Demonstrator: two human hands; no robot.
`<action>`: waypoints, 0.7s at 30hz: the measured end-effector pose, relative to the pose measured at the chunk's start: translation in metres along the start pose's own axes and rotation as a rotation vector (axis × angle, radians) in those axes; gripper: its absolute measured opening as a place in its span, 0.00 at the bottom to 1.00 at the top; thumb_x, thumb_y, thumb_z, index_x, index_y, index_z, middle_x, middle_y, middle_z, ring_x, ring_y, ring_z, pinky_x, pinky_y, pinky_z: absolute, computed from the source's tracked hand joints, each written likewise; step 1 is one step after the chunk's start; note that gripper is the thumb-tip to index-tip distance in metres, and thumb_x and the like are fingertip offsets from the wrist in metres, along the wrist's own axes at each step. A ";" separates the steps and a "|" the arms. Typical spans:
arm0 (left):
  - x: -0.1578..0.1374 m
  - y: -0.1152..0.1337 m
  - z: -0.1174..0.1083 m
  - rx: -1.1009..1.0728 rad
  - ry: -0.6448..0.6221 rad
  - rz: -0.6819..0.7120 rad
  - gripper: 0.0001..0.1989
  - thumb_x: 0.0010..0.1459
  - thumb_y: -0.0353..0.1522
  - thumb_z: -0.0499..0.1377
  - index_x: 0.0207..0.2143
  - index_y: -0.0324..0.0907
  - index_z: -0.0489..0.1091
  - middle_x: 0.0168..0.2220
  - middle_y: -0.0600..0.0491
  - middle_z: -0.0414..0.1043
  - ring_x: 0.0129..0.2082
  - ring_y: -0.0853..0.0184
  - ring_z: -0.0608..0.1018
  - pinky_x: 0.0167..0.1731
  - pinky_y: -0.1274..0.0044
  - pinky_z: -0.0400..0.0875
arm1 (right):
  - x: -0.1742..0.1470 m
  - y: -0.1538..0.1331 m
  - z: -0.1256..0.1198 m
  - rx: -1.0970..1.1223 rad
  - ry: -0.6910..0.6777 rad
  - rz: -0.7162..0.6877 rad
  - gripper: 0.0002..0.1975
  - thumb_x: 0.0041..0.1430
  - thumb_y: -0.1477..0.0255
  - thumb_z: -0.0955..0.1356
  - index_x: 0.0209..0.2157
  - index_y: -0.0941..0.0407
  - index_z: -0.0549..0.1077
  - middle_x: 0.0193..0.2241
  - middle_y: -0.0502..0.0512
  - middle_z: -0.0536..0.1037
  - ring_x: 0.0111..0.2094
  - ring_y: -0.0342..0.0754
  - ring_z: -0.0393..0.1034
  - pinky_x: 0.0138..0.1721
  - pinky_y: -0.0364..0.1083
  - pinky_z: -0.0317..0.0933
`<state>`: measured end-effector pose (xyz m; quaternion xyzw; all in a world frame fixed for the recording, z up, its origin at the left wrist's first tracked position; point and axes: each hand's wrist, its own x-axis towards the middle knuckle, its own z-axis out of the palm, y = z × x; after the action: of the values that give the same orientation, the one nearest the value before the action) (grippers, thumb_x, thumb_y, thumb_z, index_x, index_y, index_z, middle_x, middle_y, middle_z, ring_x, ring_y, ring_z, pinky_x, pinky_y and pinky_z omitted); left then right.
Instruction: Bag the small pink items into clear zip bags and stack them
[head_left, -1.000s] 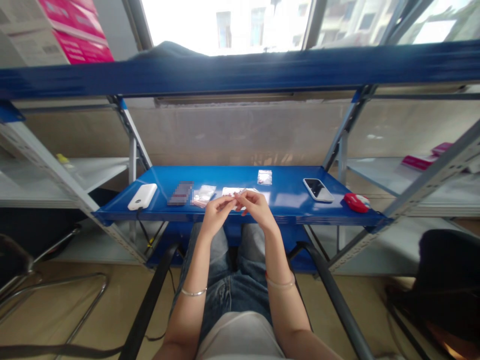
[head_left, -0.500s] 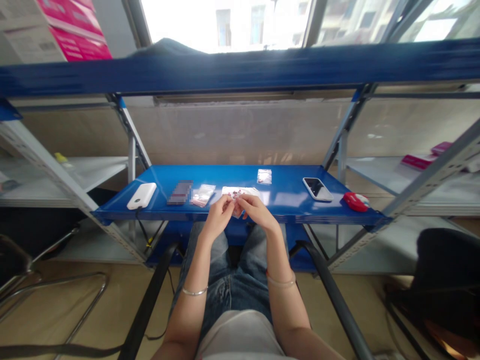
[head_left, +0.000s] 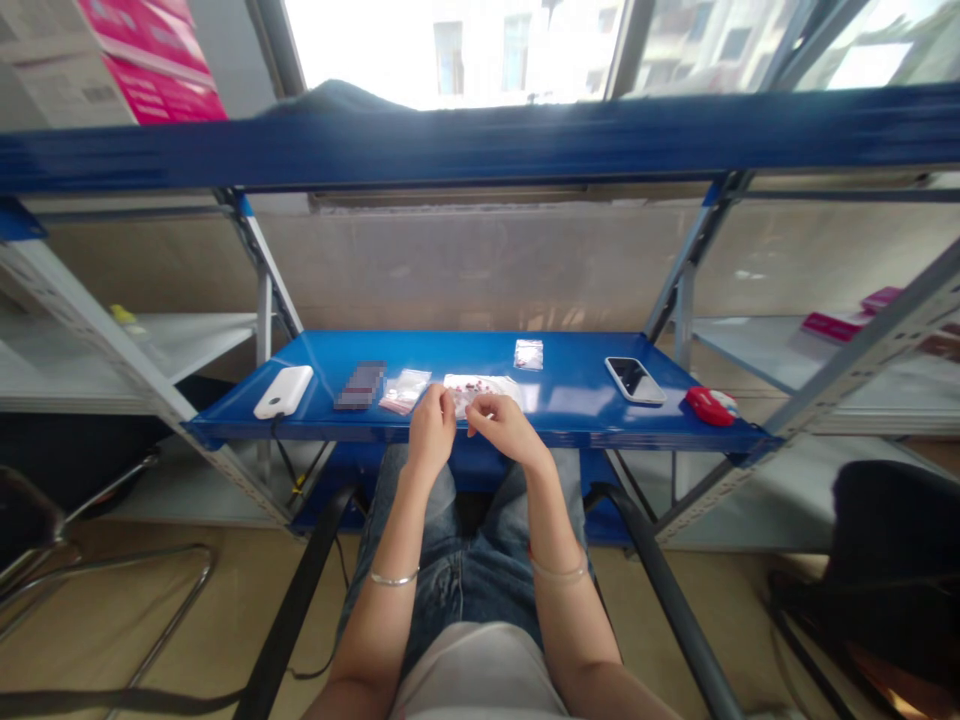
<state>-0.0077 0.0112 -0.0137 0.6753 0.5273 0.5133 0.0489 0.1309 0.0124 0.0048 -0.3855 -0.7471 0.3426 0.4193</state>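
My left hand (head_left: 433, 428) is closed at the near edge of the blue table, thumb and fingers together; what they hold, if anything, is hidden. A short gap away, my right hand (head_left: 508, 428) is pinched with its fingers curled; anything in the pinch is too small to name. Just beyond both hands lies a white sheet (head_left: 504, 384) scattered with several small red and dark pieces (head_left: 474, 385). Left of my left hand, small clear plastic bags (head_left: 407, 388) lie close to my knuckles. Another small clear bag (head_left: 529, 353) lies farther back.
On the blue table (head_left: 450, 347), a white device with a cable (head_left: 283, 392) and a blurred-out dark item (head_left: 361, 386) lie left. A phone (head_left: 635, 380) and a red-and-white object (head_left: 711, 406) lie right. A blue shelf beam (head_left: 480, 140) crosses above. Chair armrests (head_left: 660, 590) flank me.
My hands, which met over the sheet with a small clear bag between them, have drawn apart. More of the sheet and its red pieces shows. The bag is no longer visible between them.
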 end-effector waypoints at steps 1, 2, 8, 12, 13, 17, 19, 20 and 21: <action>0.001 -0.002 -0.002 -0.013 0.033 0.001 0.09 0.62 0.34 0.48 0.29 0.42 0.62 0.24 0.54 0.69 0.26 0.68 0.72 0.28 0.78 0.63 | 0.000 0.000 0.002 -0.012 -0.007 0.019 0.12 0.53 0.73 0.61 0.18 0.57 0.66 0.19 0.49 0.73 0.25 0.43 0.67 0.31 0.42 0.59; 0.002 -0.004 -0.003 -0.030 0.060 0.008 0.09 0.62 0.34 0.49 0.30 0.42 0.63 0.25 0.53 0.70 0.27 0.68 0.73 0.29 0.78 0.64 | 0.000 -0.001 0.003 -0.022 0.004 0.040 0.11 0.53 0.73 0.62 0.18 0.57 0.66 0.19 0.49 0.73 0.25 0.43 0.67 0.31 0.42 0.59; 0.002 -0.006 -0.006 -0.058 0.177 0.110 0.09 0.60 0.36 0.54 0.29 0.41 0.69 0.26 0.54 0.73 0.26 0.70 0.73 0.29 0.79 0.66 | 0.004 -0.004 0.012 -0.131 0.355 0.109 0.08 0.51 0.66 0.67 0.24 0.56 0.68 0.25 0.49 0.74 0.27 0.44 0.67 0.30 0.42 0.58; -0.001 0.000 0.002 -0.047 0.265 0.207 0.09 0.60 0.34 0.55 0.29 0.41 0.70 0.29 0.51 0.74 0.30 0.69 0.75 0.33 0.78 0.69 | 0.003 -0.009 0.014 -0.200 0.472 0.069 0.05 0.49 0.68 0.69 0.25 0.55 0.72 0.32 0.50 0.73 0.29 0.43 0.68 0.31 0.43 0.60; -0.002 0.001 0.004 -0.051 0.287 0.228 0.09 0.60 0.34 0.55 0.29 0.41 0.70 0.30 0.50 0.75 0.32 0.68 0.76 0.34 0.77 0.69 | 0.002 -0.010 0.015 -0.213 0.464 0.067 0.05 0.49 0.68 0.69 0.26 0.54 0.74 0.34 0.51 0.73 0.29 0.43 0.69 0.32 0.43 0.60; -0.005 0.009 0.009 -0.086 0.361 0.249 0.07 0.59 0.32 0.56 0.29 0.40 0.70 0.33 0.47 0.75 0.36 0.66 0.77 0.37 0.75 0.71 | 0.001 -0.011 0.019 -0.266 0.385 0.100 0.08 0.55 0.66 0.67 0.32 0.51 0.78 0.40 0.53 0.74 0.30 0.44 0.69 0.34 0.45 0.62; -0.006 0.012 0.009 -0.107 0.339 0.236 0.06 0.59 0.32 0.56 0.29 0.40 0.70 0.33 0.48 0.75 0.37 0.66 0.77 0.38 0.74 0.71 | 0.002 -0.008 0.019 -0.283 0.350 0.111 0.10 0.57 0.66 0.65 0.35 0.51 0.78 0.40 0.54 0.74 0.32 0.46 0.70 0.36 0.47 0.62; -0.006 0.012 0.009 -0.117 0.307 0.227 0.06 0.59 0.32 0.56 0.29 0.41 0.70 0.34 0.48 0.75 0.38 0.66 0.77 0.40 0.74 0.71 | 0.003 -0.005 0.018 -0.286 0.338 0.114 0.11 0.57 0.67 0.65 0.36 0.51 0.78 0.40 0.55 0.74 0.34 0.47 0.70 0.38 0.47 0.63; -0.005 0.013 0.007 -0.124 0.264 0.218 0.06 0.59 0.32 0.56 0.30 0.41 0.70 0.35 0.48 0.75 0.39 0.66 0.76 0.42 0.73 0.71 | 0.003 -0.002 0.017 -0.286 0.331 0.116 0.11 0.57 0.67 0.65 0.38 0.51 0.78 0.41 0.56 0.74 0.37 0.49 0.70 0.40 0.49 0.63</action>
<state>0.0063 0.0049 -0.0128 0.6509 0.4204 0.6312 -0.0352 0.1144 0.0114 0.0008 -0.5342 -0.6859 0.1887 0.4567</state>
